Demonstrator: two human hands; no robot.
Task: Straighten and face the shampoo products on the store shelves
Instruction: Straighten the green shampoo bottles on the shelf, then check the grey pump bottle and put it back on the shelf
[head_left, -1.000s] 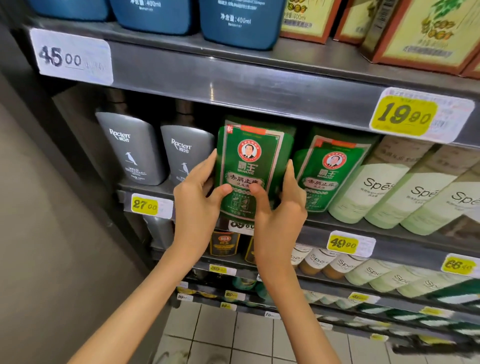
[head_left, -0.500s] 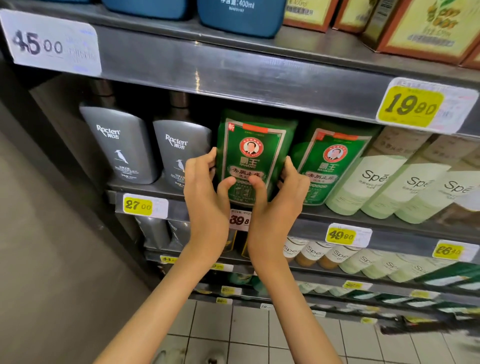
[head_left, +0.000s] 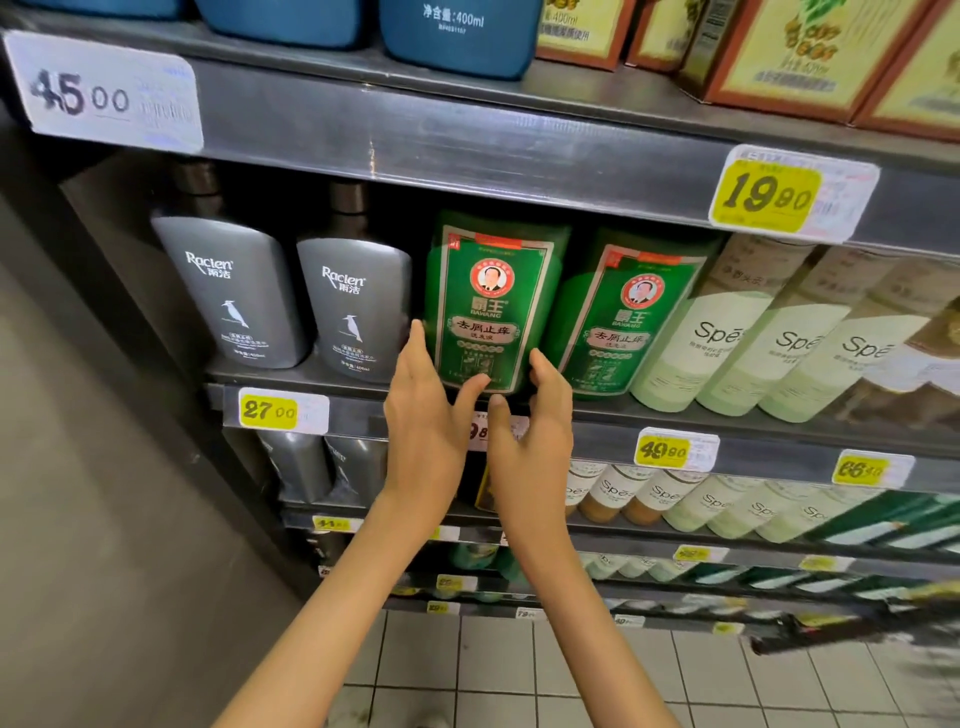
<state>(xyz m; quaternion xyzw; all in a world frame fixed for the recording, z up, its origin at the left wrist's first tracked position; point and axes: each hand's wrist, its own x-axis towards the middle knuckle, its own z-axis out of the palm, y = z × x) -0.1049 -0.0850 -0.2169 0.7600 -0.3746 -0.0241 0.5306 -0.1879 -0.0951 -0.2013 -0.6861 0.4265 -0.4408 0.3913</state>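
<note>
Store shelving (head_left: 519, 156) of grey metal fills the view, with a tiled floor (head_left: 493, 670) below. At the left end of the top shelf's front edge hangs a white price tag (head_left: 104, 93) reading 45.00, with blue bottles (head_left: 457, 36) above it. On the middle shelf (head_left: 358, 421), at its left end, two grey bottles (head_left: 234, 291) stand upright side by side, labels forward, above a yellow tag (head_left: 280, 410) marked 27.00. Just right of them the green pack (head_left: 493, 301) stands upright at the shelf's front edge, label facing out. The left hand (head_left: 423, 421) is spread, its fingers straight along the pack's left edge and its thumb tip on the lower front. The right hand (head_left: 535, 441) has bent fingers at the pack's lower right edge, thumb just under its bottom; whether it truly grips cannot be told. A second green pack (head_left: 623, 322) tilts just beside it, then pale green bottles (head_left: 711, 343) lean in a row toward the right end. Above them a yellow 19.90 tag (head_left: 789, 195) hangs, under yellow boxes (head_left: 779, 52).
</note>
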